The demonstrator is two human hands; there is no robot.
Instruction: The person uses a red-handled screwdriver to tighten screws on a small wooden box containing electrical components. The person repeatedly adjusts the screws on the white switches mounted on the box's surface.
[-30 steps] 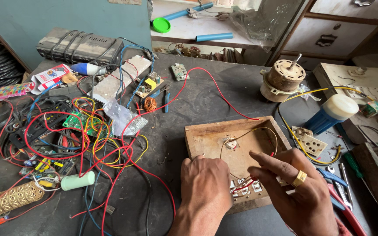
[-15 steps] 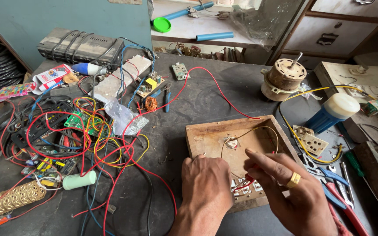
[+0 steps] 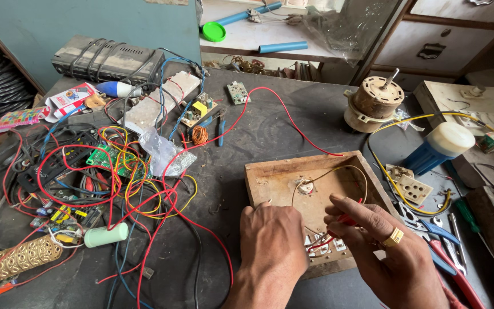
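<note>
Both hands are working inside the shallow wooden switchboard box (image 3: 315, 189): left hand (image 3: 273, 240) resting curled at its front, right hand (image 3: 390, 252) pinching red wires (image 3: 347, 220); wiring is looking unfinished.

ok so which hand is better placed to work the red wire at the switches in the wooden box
Right. The right hand already pinches the red wire just above the switches, inside the wooden box. The left hand rests at the box's near edge, apparently steadying it.

Tangle of red, yellow and blue wires (image 3: 115, 183), green circuit board (image 3: 107, 160), small electric motor (image 3: 374, 104), blue-and-white cylinder (image 3: 438, 147), pale green capacitor (image 3: 106, 234), gold mesh tube (image 3: 19, 258), red-handled pliers (image 3: 450, 269)
</note>
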